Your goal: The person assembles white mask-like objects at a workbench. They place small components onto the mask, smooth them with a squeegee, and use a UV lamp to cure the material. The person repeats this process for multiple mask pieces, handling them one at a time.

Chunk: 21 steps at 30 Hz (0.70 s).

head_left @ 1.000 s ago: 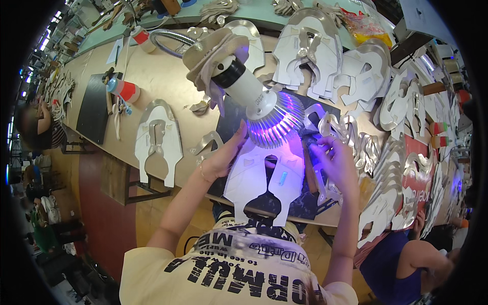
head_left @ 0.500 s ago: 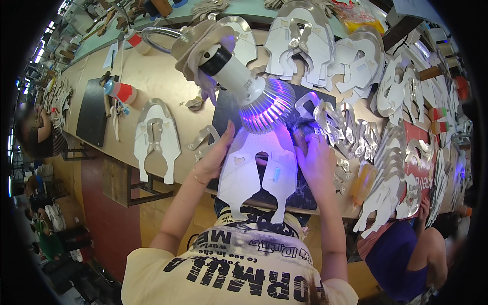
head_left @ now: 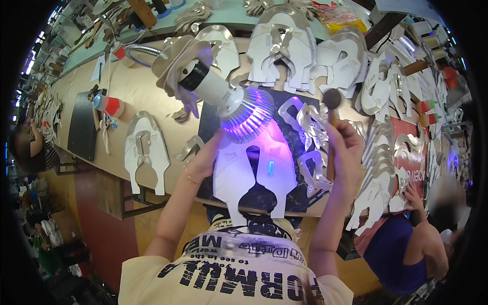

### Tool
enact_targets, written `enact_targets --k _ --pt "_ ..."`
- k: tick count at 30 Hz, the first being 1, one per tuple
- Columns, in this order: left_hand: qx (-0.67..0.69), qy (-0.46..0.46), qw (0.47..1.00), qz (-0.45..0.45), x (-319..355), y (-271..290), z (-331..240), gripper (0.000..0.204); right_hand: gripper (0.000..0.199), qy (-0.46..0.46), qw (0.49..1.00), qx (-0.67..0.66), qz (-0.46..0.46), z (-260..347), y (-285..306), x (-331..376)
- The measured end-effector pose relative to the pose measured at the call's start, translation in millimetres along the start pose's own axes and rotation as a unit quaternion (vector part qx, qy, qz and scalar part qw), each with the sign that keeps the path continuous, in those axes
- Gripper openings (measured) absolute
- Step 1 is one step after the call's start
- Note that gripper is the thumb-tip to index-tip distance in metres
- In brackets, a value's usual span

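Observation:
A flat white shoe upper (head_left: 231,175) with a U-shaped cutout lies on a dark slab (head_left: 203,192) in front of me, under a lamp (head_left: 244,114) that throws violet light. My left hand (head_left: 204,158) is closed at the upper's left edge; its fingers are partly hidden by the lamp and the upper. In my right hand (head_left: 346,152), closed round the wooden handle, a hammer (head_left: 332,99) stands upright, its round dark head on top. It is clear of the upper, to its right. Loose silver-and-white trim pieces (head_left: 311,170) lie between the upper and my right hand.
Another white upper (head_left: 146,147) lies left on the table. Stacks of uppers (head_left: 282,46) stand at the back, and overlapping ones (head_left: 373,188) run along the right. A red-labelled bottle (head_left: 109,105) sits left, beside a second dark slab (head_left: 83,124). A co-worker (head_left: 399,249) sits at right.
My right hand has left the upper's right edge, moved right and now holds up a hammer. My left hand stays at the left edge. The whole view has shifted slightly.

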<state>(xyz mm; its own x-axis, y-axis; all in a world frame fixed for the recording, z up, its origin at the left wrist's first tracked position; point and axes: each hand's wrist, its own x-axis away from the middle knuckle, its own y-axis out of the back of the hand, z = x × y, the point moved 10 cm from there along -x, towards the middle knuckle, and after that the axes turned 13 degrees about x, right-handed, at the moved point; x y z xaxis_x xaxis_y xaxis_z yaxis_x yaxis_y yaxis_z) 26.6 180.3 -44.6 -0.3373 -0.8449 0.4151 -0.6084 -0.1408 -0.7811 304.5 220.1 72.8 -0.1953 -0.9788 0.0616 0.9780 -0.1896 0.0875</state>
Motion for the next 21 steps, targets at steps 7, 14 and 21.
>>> enact_targets --k 7,14,21 --pt "-0.566 -0.385 0.721 -0.11 3.6 -33.7 -54.1 0.06 0.021 0.048 0.982 0.048 -0.175 30.5 111.9 18.0" --pt "-0.699 -0.309 0.635 -0.114 30.0 -22.8 -3.1 0.057 0.031 0.187 0.783 0.524 -0.279 72.2 143.0 -8.5" --pt "-0.776 -0.314 0.535 -0.114 31.4 -25.0 9.1 0.073 0.037 0.265 0.722 0.619 -0.157 35.9 84.6 -105.9"
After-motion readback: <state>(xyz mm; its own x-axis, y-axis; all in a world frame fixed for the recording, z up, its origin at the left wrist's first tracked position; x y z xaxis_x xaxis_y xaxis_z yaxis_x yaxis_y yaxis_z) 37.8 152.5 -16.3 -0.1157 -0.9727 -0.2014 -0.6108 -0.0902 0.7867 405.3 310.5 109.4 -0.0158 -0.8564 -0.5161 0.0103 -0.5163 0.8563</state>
